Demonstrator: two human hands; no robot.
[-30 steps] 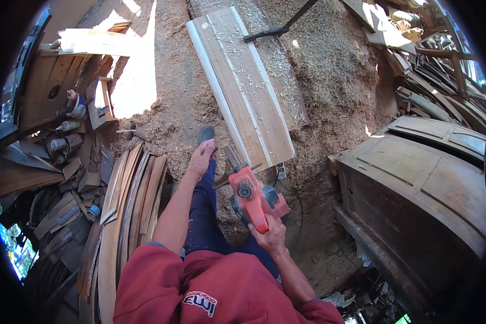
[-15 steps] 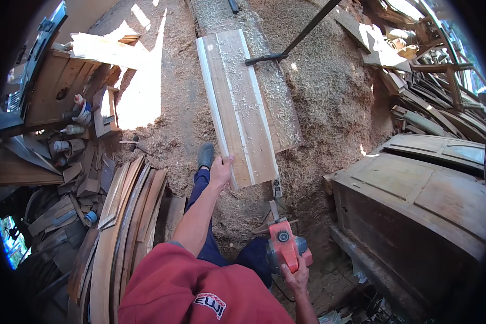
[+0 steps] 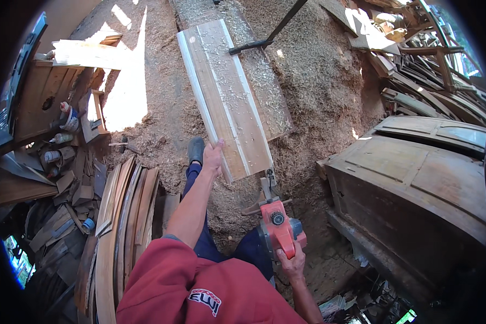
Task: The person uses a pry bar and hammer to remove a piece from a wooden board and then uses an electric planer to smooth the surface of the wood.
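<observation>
Close to my body, my right hand [image 3: 292,263] grips the handle of the orange electric planer [image 3: 278,227], held off the board just below its near end. Further out, my left hand [image 3: 213,157] clasps the near left corner of the long wooden board [image 3: 227,97]. I judge I'm between passes, steadying it; next the planer must be set flat on that end. Pale strips and shavings cover the board, lying on sawdust [image 3: 318,81].

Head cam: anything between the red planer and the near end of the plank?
Only a short wooden support piece and sawdust-covered ground; the red planer in the right hand sits just below the plank.
</observation>
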